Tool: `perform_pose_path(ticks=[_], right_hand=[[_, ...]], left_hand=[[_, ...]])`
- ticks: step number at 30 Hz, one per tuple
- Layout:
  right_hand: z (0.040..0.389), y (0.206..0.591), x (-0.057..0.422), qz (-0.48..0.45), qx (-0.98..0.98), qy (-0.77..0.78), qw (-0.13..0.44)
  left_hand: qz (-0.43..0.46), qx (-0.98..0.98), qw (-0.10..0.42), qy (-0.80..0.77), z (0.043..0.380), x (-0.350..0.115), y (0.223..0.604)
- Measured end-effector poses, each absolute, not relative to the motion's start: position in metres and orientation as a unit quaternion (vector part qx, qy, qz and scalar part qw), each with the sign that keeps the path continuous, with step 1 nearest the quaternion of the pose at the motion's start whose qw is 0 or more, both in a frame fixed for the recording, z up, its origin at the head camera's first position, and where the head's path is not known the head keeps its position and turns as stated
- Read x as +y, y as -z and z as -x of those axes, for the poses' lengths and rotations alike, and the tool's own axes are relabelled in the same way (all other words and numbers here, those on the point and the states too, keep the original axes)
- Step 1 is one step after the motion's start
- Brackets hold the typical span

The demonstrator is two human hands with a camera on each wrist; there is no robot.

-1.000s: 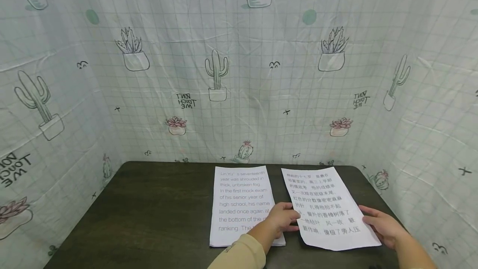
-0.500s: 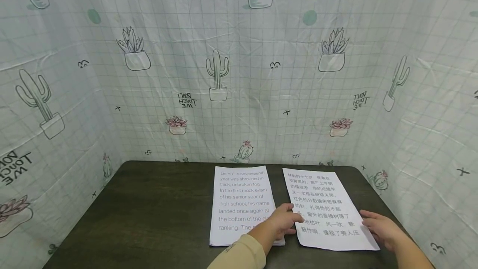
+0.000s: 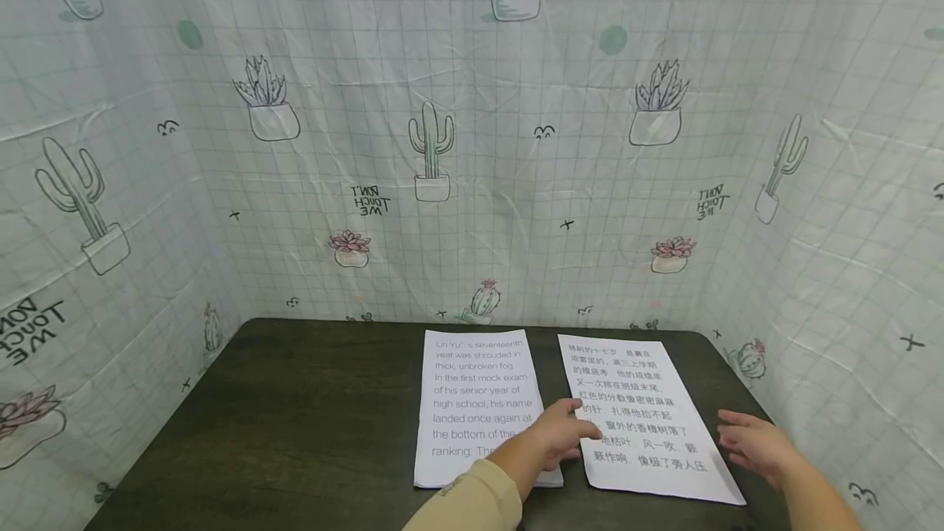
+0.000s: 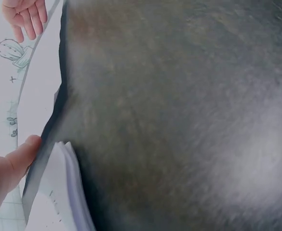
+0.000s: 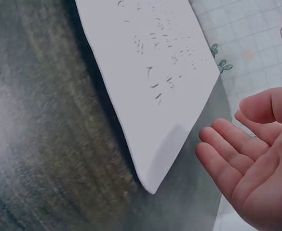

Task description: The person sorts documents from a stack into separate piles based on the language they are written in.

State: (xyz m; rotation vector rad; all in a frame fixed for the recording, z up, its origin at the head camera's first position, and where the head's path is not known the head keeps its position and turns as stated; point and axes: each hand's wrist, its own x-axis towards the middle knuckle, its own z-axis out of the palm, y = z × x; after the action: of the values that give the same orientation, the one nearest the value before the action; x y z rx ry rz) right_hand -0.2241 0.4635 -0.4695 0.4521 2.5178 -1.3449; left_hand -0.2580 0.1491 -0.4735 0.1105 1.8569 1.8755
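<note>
A white sheet printed with Chinese text (image 3: 634,408) lies on the right part of the dark table. My left hand (image 3: 556,437) is at its left edge, thumb and fingers extended, with the thumb overlapping the paper in the head view. Off the sheet's right edge, my right hand (image 3: 755,445) holds nothing; its fingers are loosely bent, and the right wrist view shows a gap between fingertips (image 5: 203,147) and paper. Left of that sheet lies a stack of paper with English text (image 3: 472,400) on top, its lower right partly hidden by my left hand and forearm.
The dark wooden table (image 3: 295,416) reaches back to a pale curtain (image 3: 487,146) printed with cacti, which also runs along both sides. A beige sleeve (image 3: 472,498) covers my left forearm and passes in front of the English stack's lower corner.
The Chinese sheet's lower part has flattened down and shifted slightly left. My right hand has let go of its right edge and moved off it; the left hand has barely moved.
</note>
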Motion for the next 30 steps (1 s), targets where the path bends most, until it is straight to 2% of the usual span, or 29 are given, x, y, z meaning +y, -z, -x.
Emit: perform_pose_path(ticks=[14, 22, 30], right_hand=[[0.242, 0.450, 0.426, -0.112, 0.871, 0.467, 0.106], [0.253, 0.443, 0.399, -0.090, 0.872, 0.474, 0.085], [0.266, 0.443, 0.375, -0.066, 0.865, 0.490, 0.091]], left_hand=[[-0.097, 0.690, 0.246, -0.674, 0.277, 0.113, 0.456], [-0.093, 0.693, 0.231, -0.677, 0.289, 0.077, 0.458], [-0.073, 0.705, 0.215, -0.672, 0.305, 0.034, 0.452]])
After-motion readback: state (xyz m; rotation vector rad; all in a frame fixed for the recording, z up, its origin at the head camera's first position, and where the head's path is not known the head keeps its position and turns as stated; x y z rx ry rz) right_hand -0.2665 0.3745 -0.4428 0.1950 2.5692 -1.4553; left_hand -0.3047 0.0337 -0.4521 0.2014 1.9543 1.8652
